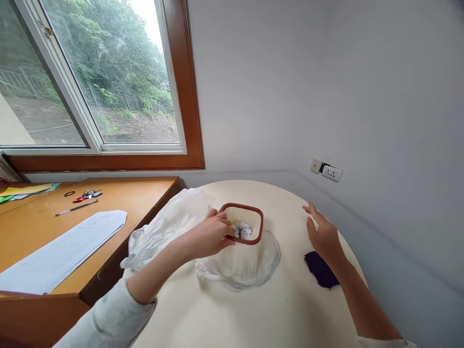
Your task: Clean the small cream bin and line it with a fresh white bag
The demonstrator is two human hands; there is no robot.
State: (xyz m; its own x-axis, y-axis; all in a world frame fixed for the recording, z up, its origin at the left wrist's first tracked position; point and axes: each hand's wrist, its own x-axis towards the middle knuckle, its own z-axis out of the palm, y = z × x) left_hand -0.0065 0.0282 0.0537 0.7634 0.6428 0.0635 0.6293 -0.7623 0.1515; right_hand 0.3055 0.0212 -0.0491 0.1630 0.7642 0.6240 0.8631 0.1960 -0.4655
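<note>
A small bin [260, 227] with a brown rim and pale walls stands at the middle of the round table, with crumpled white paper pieces [246, 233] inside. My left hand [213, 234] is closed on the left side of its rim, some fingers reaching over the opening. Around the bin's lower part lies a clear plastic bag or film [270, 261], spread on the tabletop. My right hand [322, 234] is held above the table's right side, fingers apart, with nothing visible in it. Just below that hand lies a dark purple cloth [319, 270], partly covered by the wrist.
A crumpled white plastic bag [170, 222] lies on the round table [268, 319] at left. The wooden desk [145, 193] beside it bears papers [65, 251], a pen [77, 208] and scissors [85, 195]. A wall socket [331, 173] is beyond the table.
</note>
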